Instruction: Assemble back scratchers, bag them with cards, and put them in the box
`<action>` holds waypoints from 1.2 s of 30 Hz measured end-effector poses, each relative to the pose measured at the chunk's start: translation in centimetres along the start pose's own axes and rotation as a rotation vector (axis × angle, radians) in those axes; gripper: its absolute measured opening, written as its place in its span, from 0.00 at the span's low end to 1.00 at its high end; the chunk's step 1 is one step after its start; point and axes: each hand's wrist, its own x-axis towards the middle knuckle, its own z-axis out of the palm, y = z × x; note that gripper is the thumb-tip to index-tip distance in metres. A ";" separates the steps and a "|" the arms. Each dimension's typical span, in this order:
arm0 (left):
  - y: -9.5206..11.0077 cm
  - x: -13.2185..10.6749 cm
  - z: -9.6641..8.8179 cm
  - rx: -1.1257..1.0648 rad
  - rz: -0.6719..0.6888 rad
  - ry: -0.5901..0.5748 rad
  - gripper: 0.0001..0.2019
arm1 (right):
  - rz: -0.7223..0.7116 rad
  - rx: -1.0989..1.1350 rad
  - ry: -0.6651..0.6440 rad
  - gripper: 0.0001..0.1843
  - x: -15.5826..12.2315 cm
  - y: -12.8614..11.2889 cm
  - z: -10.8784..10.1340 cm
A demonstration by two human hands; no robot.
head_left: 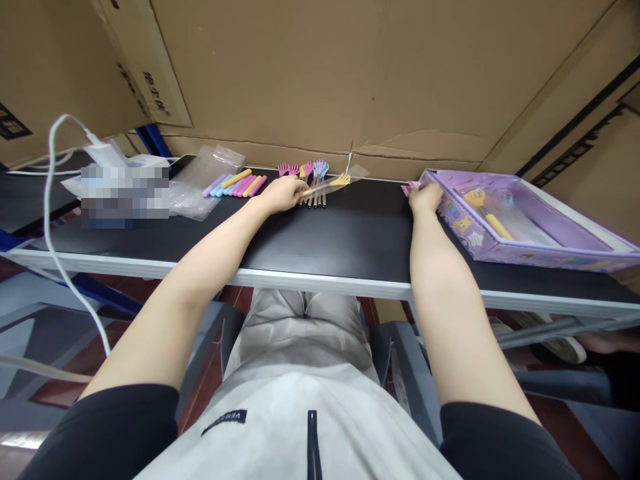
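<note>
My left hand (286,194) is closed on the handle end of a back scratcher (340,180) with a yellow hand-shaped head, which lies in a clear plastic sleeve. Close behind and under it are several more back scratchers (320,169) with pink, yellow and blue heads and metal shafts. My right hand (426,198) is at the left corner of an open purple box (470,243), its fingers curled on a small pink piece (407,188) whose kind I cannot make out. Inside that box lies another yellow back scratcher (493,217) in clear plastic.
Several coloured handle tubes (235,185) lie left of my left hand, beside clear plastic bags (200,193). Further left, a white cable (50,193) runs down past the black table (330,247). Cardboard (300,73) walls the back. A person's shoe (565,348) shows below right.
</note>
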 end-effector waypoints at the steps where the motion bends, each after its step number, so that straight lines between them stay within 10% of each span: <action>1: 0.1 0.0 0.0 0.006 0.003 -0.004 0.22 | 0.028 0.013 0.015 0.17 -0.1 -0.1 -0.1; 21: 0.6 0.1 -0.1 0.101 -0.007 -0.038 0.21 | -0.088 0.528 -0.117 0.18 -3.7 -10.8 -0.2; 36: 0.2 -0.6 -1.6 0.007 -0.093 -0.084 0.23 | -0.184 0.405 -0.246 0.14 -5.0 -10.7 1.6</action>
